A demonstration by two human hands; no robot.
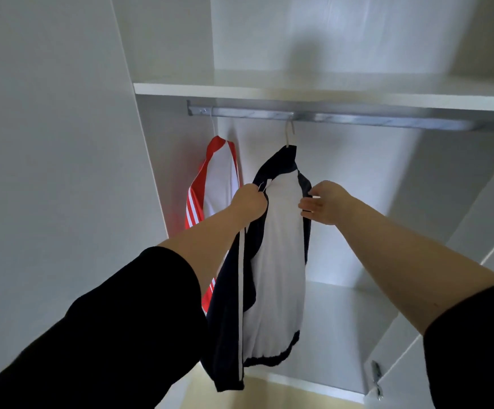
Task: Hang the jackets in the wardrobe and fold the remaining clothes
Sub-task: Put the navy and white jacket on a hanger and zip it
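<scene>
A navy and white jacket (278, 249) hangs on a hanger (290, 134) from the metal rail (343, 118) in the white wardrobe. My left hand (250, 202) is closed on the jacket's left shoulder. At the jacket's right shoulder edge, my right hand (326, 203) touches the navy trim with its fingers spread. A red and white jacket (216, 184) with white sleeve stripes hangs further left on the same rail, partly behind my left arm.
A white shelf (313, 87) runs just above the rail. The wardrobe's left wall (63, 172) is close to the red jacket. An open door with a metal hinge (377, 379) stands at the lower right. The rail's right part carries nothing.
</scene>
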